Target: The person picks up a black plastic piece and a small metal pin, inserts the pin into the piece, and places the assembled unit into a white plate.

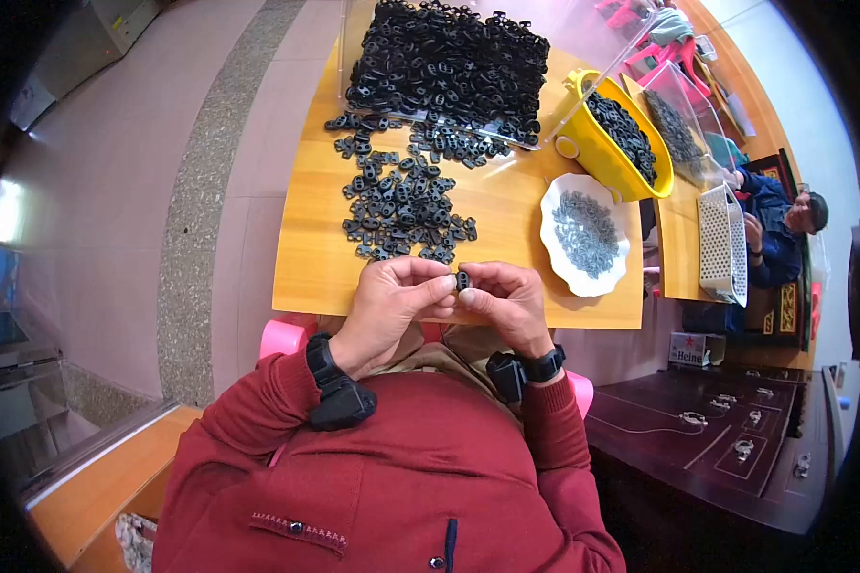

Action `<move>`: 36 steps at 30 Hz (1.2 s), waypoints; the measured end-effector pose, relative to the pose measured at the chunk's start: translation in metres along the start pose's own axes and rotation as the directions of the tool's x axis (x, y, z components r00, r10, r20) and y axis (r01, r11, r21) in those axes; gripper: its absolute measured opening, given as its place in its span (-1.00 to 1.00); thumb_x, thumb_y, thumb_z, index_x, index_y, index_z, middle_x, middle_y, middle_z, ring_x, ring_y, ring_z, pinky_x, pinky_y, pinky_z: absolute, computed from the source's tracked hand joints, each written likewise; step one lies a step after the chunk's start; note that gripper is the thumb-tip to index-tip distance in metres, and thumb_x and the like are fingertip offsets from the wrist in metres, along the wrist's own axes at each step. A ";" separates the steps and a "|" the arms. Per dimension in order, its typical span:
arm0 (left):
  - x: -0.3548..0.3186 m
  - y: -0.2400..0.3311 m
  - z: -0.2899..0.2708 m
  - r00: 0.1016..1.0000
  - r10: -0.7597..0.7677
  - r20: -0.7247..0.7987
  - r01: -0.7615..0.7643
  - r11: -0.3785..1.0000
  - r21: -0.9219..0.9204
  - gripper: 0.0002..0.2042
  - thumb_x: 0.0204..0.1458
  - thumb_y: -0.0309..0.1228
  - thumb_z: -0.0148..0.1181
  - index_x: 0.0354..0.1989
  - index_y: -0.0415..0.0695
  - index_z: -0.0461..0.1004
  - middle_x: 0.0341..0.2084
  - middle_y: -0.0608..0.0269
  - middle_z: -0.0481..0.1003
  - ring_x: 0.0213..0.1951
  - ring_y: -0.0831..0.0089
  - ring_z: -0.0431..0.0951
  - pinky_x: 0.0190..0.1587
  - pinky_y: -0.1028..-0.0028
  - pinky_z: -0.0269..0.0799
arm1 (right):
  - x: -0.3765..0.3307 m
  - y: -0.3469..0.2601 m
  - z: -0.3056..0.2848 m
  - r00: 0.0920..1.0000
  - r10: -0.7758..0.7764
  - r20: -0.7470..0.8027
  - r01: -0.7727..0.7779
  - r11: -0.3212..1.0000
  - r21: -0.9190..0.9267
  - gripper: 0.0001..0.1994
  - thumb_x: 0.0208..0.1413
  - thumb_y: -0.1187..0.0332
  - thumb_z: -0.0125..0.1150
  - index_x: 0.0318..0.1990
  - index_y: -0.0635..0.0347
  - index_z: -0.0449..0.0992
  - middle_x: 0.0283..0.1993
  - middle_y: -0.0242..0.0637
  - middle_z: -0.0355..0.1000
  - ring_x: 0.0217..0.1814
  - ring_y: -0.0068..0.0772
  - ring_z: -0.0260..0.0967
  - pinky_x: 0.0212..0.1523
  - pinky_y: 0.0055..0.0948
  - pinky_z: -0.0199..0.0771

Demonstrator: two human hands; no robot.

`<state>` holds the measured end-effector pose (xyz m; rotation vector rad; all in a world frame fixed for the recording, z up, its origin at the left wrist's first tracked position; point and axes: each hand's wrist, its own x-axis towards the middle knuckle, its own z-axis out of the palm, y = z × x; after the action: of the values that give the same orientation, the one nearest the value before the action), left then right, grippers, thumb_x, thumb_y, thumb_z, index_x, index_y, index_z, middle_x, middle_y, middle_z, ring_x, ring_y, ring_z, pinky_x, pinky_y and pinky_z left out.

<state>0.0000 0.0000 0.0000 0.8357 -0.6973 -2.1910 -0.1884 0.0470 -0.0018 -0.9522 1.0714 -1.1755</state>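
Your right hand (505,298): thumb and forefinger gripping one small, black, oval plastic piece (463,281), over the near part of the wooden desk (308,277), apparently for close sight. Your left hand (392,304): fingertips pinched beside it; any content hidden. Loose black pieces (406,205): just ahead, seemingly for easy reach. White scalloped dish (557,259), holding small grey parts (588,232): rightward, likely preventing mixing.

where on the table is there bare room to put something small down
Two patches of wooden table look bare: between the loose black pieces and the white plate, and left of those pieces, out to the table's edge. Crowded: the far end with the big black heap, and the far right corner with the yellow tub.
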 end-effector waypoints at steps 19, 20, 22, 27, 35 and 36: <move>-0.001 0.004 -0.003 0.984 -0.084 0.156 0.095 0.993 -0.070 -0.90 0.05 -0.54 0.22 -0.27 -0.24 0.49 -0.42 0.21 0.55 -0.42 0.50 0.57 -0.33 0.54 0.57 | -0.005 -0.005 0.001 0.995 -0.074 0.063 0.075 0.997 -0.014 -0.72 -0.01 0.63 0.27 -0.09 0.40 0.50 -0.18 -0.26 0.49 -0.19 -0.52 0.46 -0.14 -0.56 0.49; -0.001 0.003 -0.003 0.980 -0.090 0.177 0.105 0.992 -0.074 -0.89 0.05 -0.53 0.23 -0.26 -0.24 0.48 -0.42 0.21 0.55 -0.42 0.49 0.57 -0.33 0.55 0.56 | -0.005 -0.006 0.001 0.993 -0.079 0.082 0.080 0.997 -0.006 -0.72 -0.02 0.63 0.27 -0.09 0.40 0.50 -0.19 -0.27 0.49 -0.18 -0.53 0.46 -0.14 -0.56 0.49; -0.001 0.004 -0.003 0.979 -0.098 0.180 0.111 0.992 -0.064 -0.89 0.05 -0.53 0.23 -0.27 -0.24 0.49 -0.41 0.22 0.54 -0.41 0.52 0.56 -0.33 0.56 0.56 | -0.006 -0.007 0.001 0.992 -0.083 0.091 0.083 0.997 -0.003 -0.72 -0.02 0.63 0.27 -0.09 0.40 0.50 -0.19 -0.27 0.49 -0.18 -0.53 0.46 -0.14 -0.56 0.48; -0.001 0.003 -0.001 0.977 -0.108 0.183 0.116 0.993 -0.035 -0.88 0.05 -0.52 0.24 -0.27 -0.25 0.48 -0.40 0.24 0.53 -0.40 0.55 0.55 -0.33 0.59 0.55 | -0.008 -0.010 0.004 0.996 -0.058 0.073 0.057 0.998 0.009 -0.73 -0.02 0.64 0.27 -0.10 0.40 0.51 -0.18 -0.29 0.49 -0.17 -0.54 0.45 -0.13 -0.56 0.47; 0.002 0.003 0.005 0.991 -0.039 0.127 0.035 0.999 0.034 -0.85 0.10 -0.47 0.18 -0.19 -0.25 0.47 -0.38 0.22 0.54 -0.41 0.55 0.55 -0.33 0.57 0.54 | -0.004 -0.013 0.007 0.999 0.006 0.042 -0.007 1.000 0.022 -0.71 0.10 0.59 0.18 0.00 0.36 0.44 -0.16 -0.22 0.50 -0.19 -0.46 0.50 -0.14 -0.47 0.58; 0.001 0.004 0.006 0.990 -0.037 0.138 0.033 0.999 0.031 -0.85 0.10 -0.47 0.18 -0.19 -0.25 0.47 -0.38 0.22 0.54 -0.41 0.55 0.55 -0.33 0.57 0.54 | -0.005 -0.018 0.010 0.999 0.040 0.037 -0.044 0.992 0.116 -0.73 0.09 0.58 0.18 -0.02 0.37 0.45 -0.19 -0.27 0.49 -0.22 -0.51 0.48 -0.16 -0.51 0.56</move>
<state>-0.0037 -0.0022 0.0063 0.7202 -0.7885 -2.2915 -0.1829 0.0494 0.0190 -0.8523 0.9792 -1.1703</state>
